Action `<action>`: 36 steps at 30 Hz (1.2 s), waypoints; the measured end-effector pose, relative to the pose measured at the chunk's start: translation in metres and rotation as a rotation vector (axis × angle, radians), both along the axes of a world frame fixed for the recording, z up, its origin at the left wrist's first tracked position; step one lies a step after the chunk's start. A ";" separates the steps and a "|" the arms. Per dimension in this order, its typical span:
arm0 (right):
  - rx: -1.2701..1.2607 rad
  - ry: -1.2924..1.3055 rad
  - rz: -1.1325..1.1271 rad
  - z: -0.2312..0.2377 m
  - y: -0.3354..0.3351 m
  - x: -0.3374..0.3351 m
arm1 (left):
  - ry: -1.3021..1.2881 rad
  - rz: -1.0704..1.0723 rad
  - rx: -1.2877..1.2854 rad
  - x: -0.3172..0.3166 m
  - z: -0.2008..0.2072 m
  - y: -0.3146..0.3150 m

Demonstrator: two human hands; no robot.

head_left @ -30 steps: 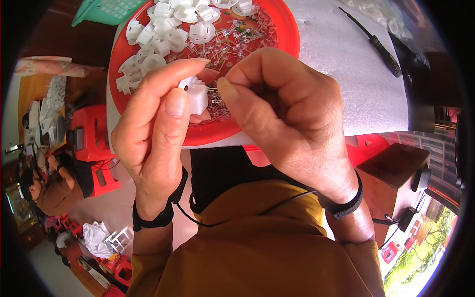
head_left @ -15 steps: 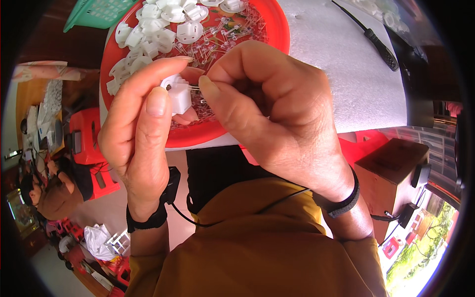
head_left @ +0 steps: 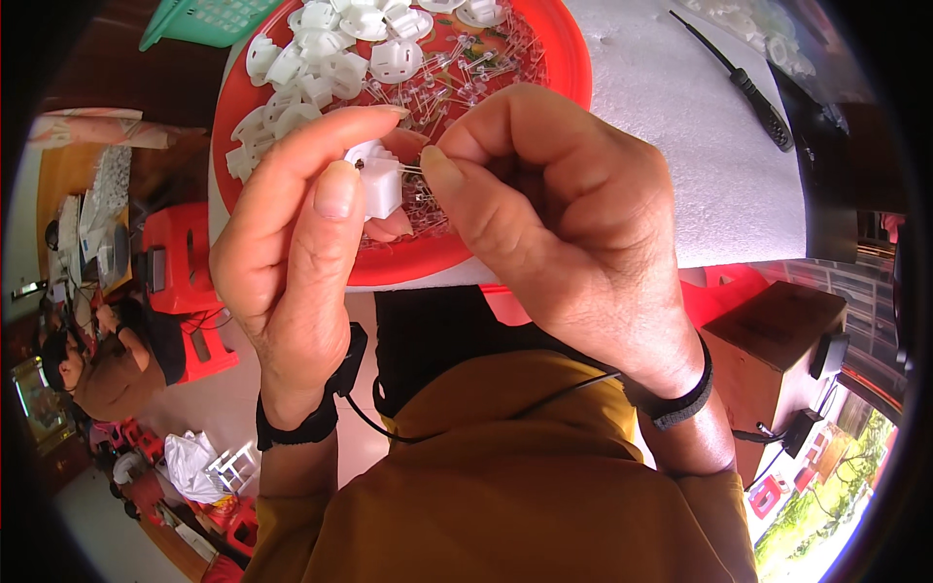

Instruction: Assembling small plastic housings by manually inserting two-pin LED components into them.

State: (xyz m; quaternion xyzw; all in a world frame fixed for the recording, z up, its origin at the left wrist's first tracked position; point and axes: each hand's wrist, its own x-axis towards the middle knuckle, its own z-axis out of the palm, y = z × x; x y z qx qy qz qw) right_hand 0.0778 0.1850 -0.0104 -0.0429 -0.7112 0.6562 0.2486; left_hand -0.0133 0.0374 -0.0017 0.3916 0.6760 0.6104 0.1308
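Between the thumb and fingers of my left hand [head_left: 296, 233] is a white plastic housing [head_left: 382, 187], a small boxy part with a round flange. My right hand [head_left: 573, 214] pinches the thin metal legs of an LED [head_left: 412, 169] at the housing's right side. The LED's head is hidden, so I cannot tell how deep it sits in the housing. Under both hands lies a round red tray [head_left: 573, 58]. It holds a heap of similar white housings [head_left: 321, 68] at its left and many loose clear LEDs [head_left: 466, 83] toward its middle and right.
A black-handled screwdriver [head_left: 753, 102] lies on the white foam sheet [head_left: 671, 175] right of the tray. At the far left is a green basket [head_left: 199, 21]. A bag of white parts [head_left: 758, 29] rests at the far right. Another person [head_left: 117, 364] sits off to the left.
Both hands, the housing and the tray appear shifted slightly to the right in the picture, as does the scene around them. The grip on the housing and the LED legs looks the same.
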 end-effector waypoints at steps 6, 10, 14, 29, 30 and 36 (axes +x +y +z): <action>-0.026 -0.048 -0.012 0.006 -0.002 0.001 | -0.013 0.066 0.090 0.001 -0.002 0.005; 0.012 -0.069 -0.009 0.008 -0.002 0.002 | -0.044 0.096 0.080 0.004 0.002 0.004; 0.064 -0.048 -0.014 0.011 -0.002 0.002 | -0.034 0.036 0.101 0.001 0.001 0.001; 0.062 -0.106 -0.004 0.028 -0.004 0.005 | -0.075 -0.109 0.211 -0.007 -0.003 -0.004; 0.063 -0.098 -0.005 0.028 -0.005 0.005 | -0.071 -0.126 0.230 -0.008 -0.005 -0.004; 0.093 -0.084 0.023 0.032 -0.005 0.007 | -0.061 -0.119 0.259 -0.007 -0.002 -0.004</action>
